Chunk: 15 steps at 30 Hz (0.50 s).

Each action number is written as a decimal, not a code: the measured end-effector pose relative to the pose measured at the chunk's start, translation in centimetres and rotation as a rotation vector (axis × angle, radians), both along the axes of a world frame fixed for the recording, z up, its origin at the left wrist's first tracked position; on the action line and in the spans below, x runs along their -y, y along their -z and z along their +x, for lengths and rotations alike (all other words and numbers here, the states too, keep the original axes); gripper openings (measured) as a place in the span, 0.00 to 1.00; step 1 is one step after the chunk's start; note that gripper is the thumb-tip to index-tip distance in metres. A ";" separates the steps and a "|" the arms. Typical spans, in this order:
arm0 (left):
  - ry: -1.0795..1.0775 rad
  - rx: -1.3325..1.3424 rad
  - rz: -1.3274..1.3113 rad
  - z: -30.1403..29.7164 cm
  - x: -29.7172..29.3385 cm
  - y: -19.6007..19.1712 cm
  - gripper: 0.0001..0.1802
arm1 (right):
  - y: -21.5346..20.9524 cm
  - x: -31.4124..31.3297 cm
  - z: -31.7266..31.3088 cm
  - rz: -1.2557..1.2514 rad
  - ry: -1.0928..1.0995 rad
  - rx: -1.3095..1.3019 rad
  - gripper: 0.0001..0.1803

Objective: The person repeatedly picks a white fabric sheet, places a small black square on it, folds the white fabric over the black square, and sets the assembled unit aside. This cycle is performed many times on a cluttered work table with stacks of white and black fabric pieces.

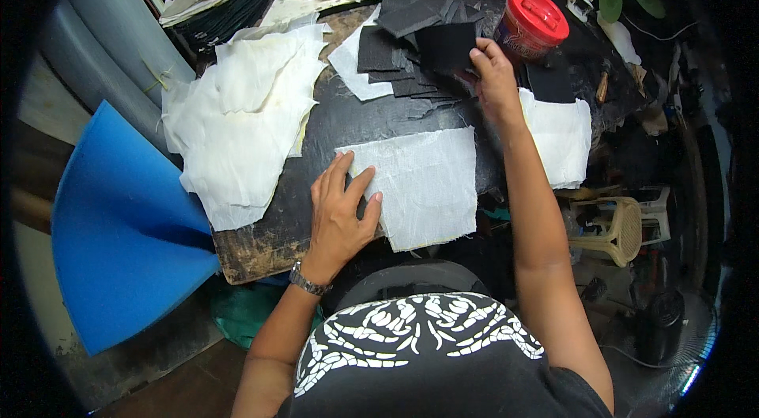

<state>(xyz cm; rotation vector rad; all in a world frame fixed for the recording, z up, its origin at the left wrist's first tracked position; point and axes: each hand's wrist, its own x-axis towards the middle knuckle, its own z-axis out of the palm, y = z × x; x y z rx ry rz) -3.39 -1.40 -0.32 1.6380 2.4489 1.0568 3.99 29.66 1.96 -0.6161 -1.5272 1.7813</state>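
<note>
On dark worktable (pixel 371 114) in front of you: big pile of cream cloth pieces (pixel 245 114) at left, white gauze sheet (pixel 423 181) at near edge. Your left hand (pixel 341 212) flat on sheet's left edge, fingers spread, gripping nothing. Your right hand (pixel 494 78) pinching black square piece (pixel 447 47) off black stack, red-lidded tub (pixel 531 23) just beside.

You have a bare strip of dark table (pixel 371 114) between the white gauze sheet (pixel 423 181) near you and the fan of black square cut pieces (pixel 411 54) farther off. To your left a heap of cream cloth pieces (pixel 245 118) covers the table to its edge. On the right, the red-lidded round plastic tub (pixel 531 23) stands just beside the black pieces, and another white cloth (pixel 561 137) drapes over that edge.
</note>
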 end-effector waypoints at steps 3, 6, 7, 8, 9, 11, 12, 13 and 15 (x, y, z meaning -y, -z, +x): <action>0.012 -0.020 0.064 -1.6 -1.8 -0.8 0.27 | 0.7 0.4 0.0 0.156 -0.042 0.104 0.12; 0.047 -0.134 0.136 -5.3 -6.8 -1.5 0.32 | 0.8 0.9 -0.2 0.289 -0.058 0.081 0.12; 0.081 -0.186 0.200 -6.8 -9.1 -1.7 0.34 | 0.6 1.2 -0.2 0.341 -0.054 0.115 0.11; 0.135 -0.156 0.167 -8.2 -11.3 -1.8 0.35 | 0.4 1.6 -0.2 0.393 -0.051 0.151 0.11; 0.194 -0.144 0.175 -9.4 -13.3 -1.8 0.36 | 0.0 2.1 0.0 0.442 -0.049 0.189 0.11; 0.233 -0.164 0.034 -11.5 -16.7 -1.8 0.36 | -0.9 3.2 0.7 0.589 -0.026 0.244 0.10; 0.238 -0.162 -0.078 -12.0 -17.6 -1.5 0.36 | -1.4 3.8 1.3 0.663 -0.015 0.273 0.09; 0.237 -0.193 -0.133 -12.4 -18.0 -1.2 0.35 | -2.0 4.2 1.9 0.724 0.054 0.229 0.09; 0.211 -0.237 -0.329 -12.9 -18.4 -1.0 0.34 | -3.0 4.9 3.2 0.865 0.185 0.131 0.09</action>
